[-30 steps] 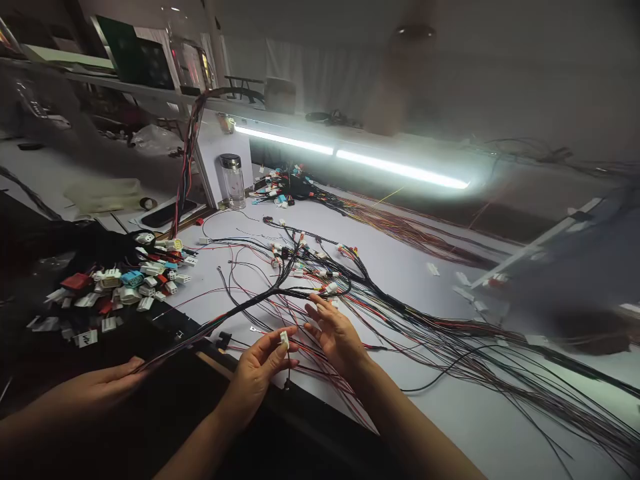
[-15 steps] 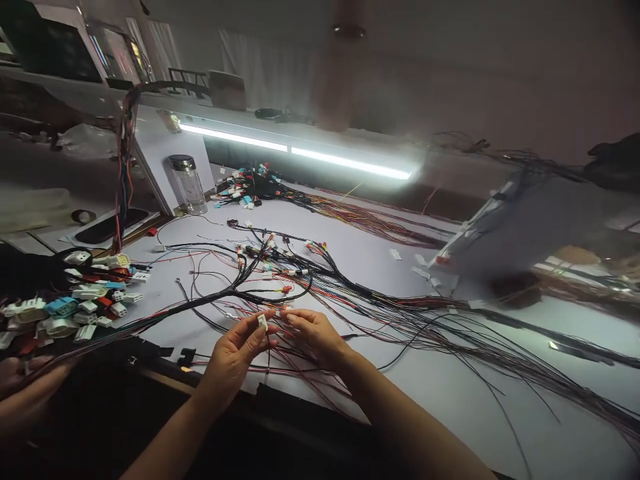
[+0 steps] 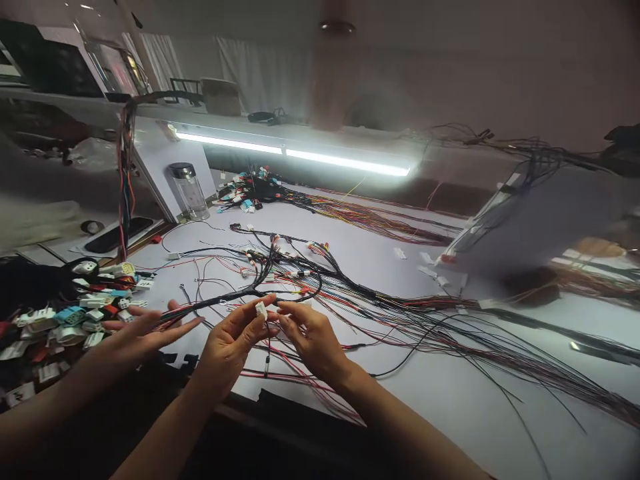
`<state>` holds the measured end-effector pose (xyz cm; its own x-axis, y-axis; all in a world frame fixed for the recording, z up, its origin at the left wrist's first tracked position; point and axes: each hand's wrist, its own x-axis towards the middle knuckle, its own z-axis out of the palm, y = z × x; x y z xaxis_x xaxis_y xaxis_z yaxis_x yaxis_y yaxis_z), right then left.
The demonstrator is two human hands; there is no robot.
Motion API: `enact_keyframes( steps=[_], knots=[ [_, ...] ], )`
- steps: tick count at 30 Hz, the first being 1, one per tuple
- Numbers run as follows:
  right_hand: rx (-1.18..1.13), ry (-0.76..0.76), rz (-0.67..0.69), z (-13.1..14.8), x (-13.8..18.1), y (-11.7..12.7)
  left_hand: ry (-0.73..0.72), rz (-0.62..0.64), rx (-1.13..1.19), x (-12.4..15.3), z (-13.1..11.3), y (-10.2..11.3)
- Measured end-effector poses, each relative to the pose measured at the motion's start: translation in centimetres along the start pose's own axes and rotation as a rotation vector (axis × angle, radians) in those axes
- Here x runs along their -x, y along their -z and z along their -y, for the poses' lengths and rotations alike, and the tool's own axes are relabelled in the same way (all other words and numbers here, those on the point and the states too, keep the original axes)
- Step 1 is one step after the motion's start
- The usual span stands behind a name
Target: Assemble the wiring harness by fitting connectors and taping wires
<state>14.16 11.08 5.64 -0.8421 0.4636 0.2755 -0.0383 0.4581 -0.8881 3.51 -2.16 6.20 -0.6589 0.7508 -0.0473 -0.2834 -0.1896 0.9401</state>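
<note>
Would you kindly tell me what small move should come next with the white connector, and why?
Probably bring the right hand onto the white connector: the left hand pinches it above the wires, and the right fingertips sit just beside it, seemingly apart.

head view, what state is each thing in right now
left hand, shut on the white connector
white connector, pinched at fingertips, a wire dangling below
right hand, fingertips at the connector, grip unclear
wire harness, spread loose over the table
co-worker's hand, open, fingers spread by the harness
water bottle, upright, lid on
light bar, lit
</note>
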Motion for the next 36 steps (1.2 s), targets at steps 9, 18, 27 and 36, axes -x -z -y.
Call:
enact_keyframes(
  steps=[9, 18, 27, 36],
  knots=[
    [-0.005, 0.1, -0.032, 0.2, -1.1, -2.1, -0.029, -0.116, -0.045, 0.4, -1.7, 1.8],
    [0.01, 0.046, -0.036, -0.6, -0.4, -1.6, -0.044, -0.171, -0.046, 0.3, -1.3, 1.7],
    [0.011, 0.003, -0.016, 0.3, -0.2, -0.4, -0.074, -0.15, -0.131, 1.0, -1.8, 0.4],
    [-0.014, 0.096, -0.042, 2.4, -1.7, -0.4, -0.137, -0.15, -0.159, 1.8, -3.4, 0.5]
  ],
)
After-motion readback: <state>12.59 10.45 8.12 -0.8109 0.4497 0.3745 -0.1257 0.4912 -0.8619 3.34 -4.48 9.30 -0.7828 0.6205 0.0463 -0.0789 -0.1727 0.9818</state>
